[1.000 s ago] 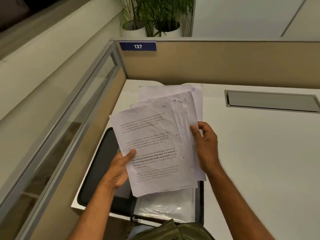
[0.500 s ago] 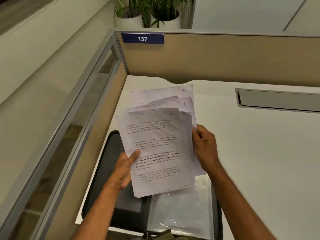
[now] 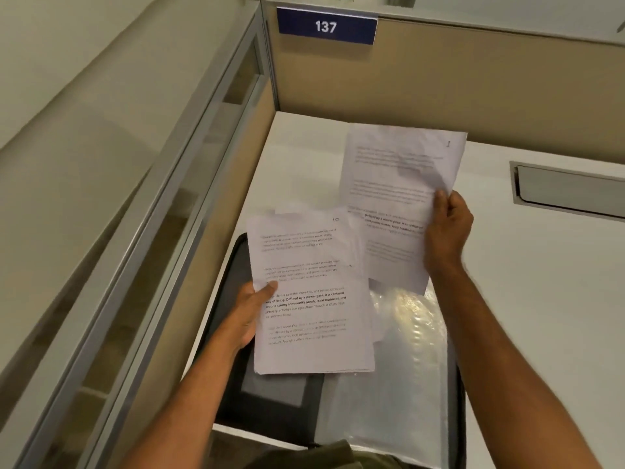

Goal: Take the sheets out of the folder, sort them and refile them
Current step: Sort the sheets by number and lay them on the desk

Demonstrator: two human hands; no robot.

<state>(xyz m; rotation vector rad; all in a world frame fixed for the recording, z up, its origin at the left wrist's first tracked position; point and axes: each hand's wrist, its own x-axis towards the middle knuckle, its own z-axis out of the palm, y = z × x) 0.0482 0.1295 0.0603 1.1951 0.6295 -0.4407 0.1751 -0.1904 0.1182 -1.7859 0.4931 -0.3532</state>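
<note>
White worktop (image 3: 541, 299) in cubicle corner, beige partition (image 3: 473, 79) behind with sign "137" (image 3: 326, 26). Black folder (image 3: 233, 333) lies open on worktop near edge, clear plastic sleeve (image 3: 406, 367) inside. Left hand (image 3: 248, 316) holds stack of sheets (image 3: 311, 299) above folder, thumb clamped on top page marked "10". Right hand (image 3: 448, 228) pinches single sheet (image 3: 399, 198) marked "1", raised beside stack, overlapping its right edge.

A blue nameplate (image 3: 326, 26) at the partition's top edge reads "137" in white. The top sheet of the stack (image 3: 313, 299) bears a handwritten "10" at its upper right corner; bold print includes "Defined by a slower pace". The single sheet (image 3: 395, 198) is marked "1".
</note>
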